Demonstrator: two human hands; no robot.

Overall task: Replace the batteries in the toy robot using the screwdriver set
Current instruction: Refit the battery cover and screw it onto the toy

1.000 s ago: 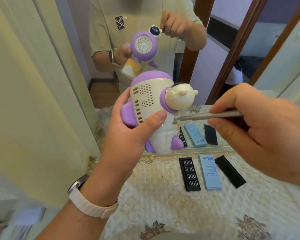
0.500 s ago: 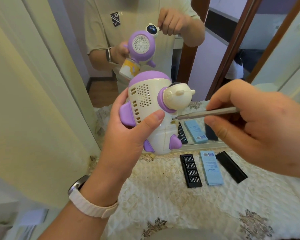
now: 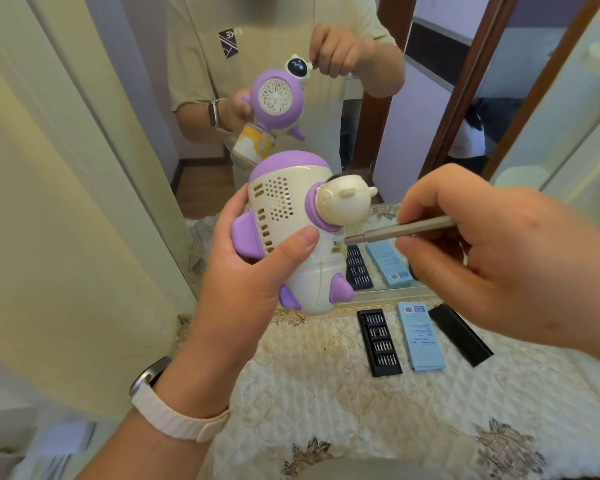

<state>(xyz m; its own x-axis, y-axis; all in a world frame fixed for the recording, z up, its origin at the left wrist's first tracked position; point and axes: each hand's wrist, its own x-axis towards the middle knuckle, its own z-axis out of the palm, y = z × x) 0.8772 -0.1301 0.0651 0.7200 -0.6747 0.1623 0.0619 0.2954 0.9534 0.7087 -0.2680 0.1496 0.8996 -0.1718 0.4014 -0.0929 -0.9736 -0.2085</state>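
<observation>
Mirror [image 3: 430, 140] behind, quilted tabletop [image 3: 326, 403] below. Right grip [image 3: 499, 265] pinches the screwdriver [image 3: 395, 232] between thumb and curled fingers. Left grip [image 3: 243, 282] is wrapped round the toy robot [image 3: 284, 216], thumb across its cream back (vent holes face the camera). The toy is held up in front of the mirror, clear of the tabletop. Screwdriver tip sits at a small hole just below the toy's head. On the tabletop, side by side: blue box [image 3: 420, 336], bit tray [image 3: 379, 342], black lid [image 3: 459, 334].

Mirror [image 3: 413, 174] behind, bit tray [image 3: 379, 342] ahead; quilt [image 3: 326, 403] seemingly open.
</observation>
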